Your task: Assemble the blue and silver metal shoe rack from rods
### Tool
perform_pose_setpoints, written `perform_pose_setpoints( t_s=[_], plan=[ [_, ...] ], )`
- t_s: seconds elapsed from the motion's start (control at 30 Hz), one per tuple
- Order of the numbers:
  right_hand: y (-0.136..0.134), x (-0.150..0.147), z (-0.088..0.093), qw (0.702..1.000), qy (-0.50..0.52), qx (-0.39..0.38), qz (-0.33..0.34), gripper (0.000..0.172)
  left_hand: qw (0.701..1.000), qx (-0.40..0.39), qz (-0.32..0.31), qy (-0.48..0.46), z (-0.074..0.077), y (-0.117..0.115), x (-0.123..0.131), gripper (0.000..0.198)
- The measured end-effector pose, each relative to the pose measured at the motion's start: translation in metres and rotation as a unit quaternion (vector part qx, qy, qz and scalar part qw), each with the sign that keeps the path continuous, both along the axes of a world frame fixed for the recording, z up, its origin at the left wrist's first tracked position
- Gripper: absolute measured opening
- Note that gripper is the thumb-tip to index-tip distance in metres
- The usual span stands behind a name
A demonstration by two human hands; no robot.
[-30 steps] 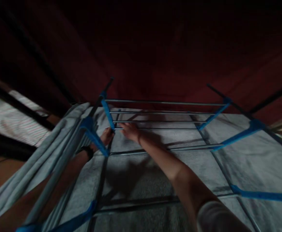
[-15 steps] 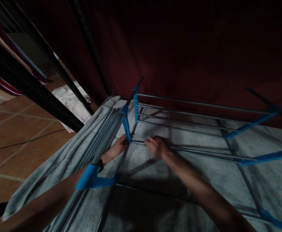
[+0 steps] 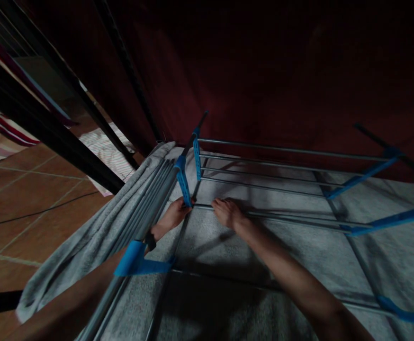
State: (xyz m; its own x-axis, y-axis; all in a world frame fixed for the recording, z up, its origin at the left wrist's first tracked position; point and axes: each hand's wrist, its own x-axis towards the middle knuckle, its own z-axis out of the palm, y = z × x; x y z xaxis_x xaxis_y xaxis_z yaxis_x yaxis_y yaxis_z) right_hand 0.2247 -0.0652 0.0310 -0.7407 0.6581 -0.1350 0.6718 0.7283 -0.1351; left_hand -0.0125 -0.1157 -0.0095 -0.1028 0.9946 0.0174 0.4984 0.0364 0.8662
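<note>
A partly assembled rack of grey metal tubes and blue plastic connectors lies on a grey blanket (image 3: 224,258). My left hand (image 3: 173,214) is closed around the lower end of a blue connector (image 3: 183,183), where a tube meets it. Just to the right, my right hand (image 3: 227,212) has its fingers wrapped over that metal tube (image 3: 203,207). A second blue connector (image 3: 197,158) stands behind, with several tubes (image 3: 264,163) running from it to the right. Nearer, another blue connector (image 3: 139,260) crosses over my left forearm.
Several loose tubes (image 3: 145,206) lie side by side on the blanket's left. More blue connectors (image 3: 391,222) hold the tubes' right ends. A dark red curtain (image 3: 264,85) hangs behind. Black posts (image 3: 47,116) slant over the tiled floor (image 3: 25,203) at left, near a striped cloth (image 3: 103,151).
The view has shifted slightly. The right end of the rack sits a little higher and farther left in view. Both hands keep their hold at the same joint.
</note>
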Motion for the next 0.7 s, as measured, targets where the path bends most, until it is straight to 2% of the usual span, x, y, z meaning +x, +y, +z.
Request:
perform_pose_setpoints(
  t_s=[0.23, 0.43, 0.7],
  plan=[
    [0.006, -0.007, -0.006, 0.999, -0.032, -0.012, -0.013, 0.041, 0.999, -0.014, 0.018, -0.033, 0.007, -0.008, 0.011, 0.016],
    [0.016, -0.001, -0.002, 0.998, -0.045, -0.035, 0.031, 0.034, 0.997, 0.003, 0.024, -0.076, 0.003, -0.008, 0.012, 0.014],
    [0.014, 0.012, 0.004, 0.998, 0.005, -0.048, 0.028, 0.021, 0.993, -0.005, -0.009, -0.12, 0.005, -0.014, 0.012, 0.02]
  ],
)
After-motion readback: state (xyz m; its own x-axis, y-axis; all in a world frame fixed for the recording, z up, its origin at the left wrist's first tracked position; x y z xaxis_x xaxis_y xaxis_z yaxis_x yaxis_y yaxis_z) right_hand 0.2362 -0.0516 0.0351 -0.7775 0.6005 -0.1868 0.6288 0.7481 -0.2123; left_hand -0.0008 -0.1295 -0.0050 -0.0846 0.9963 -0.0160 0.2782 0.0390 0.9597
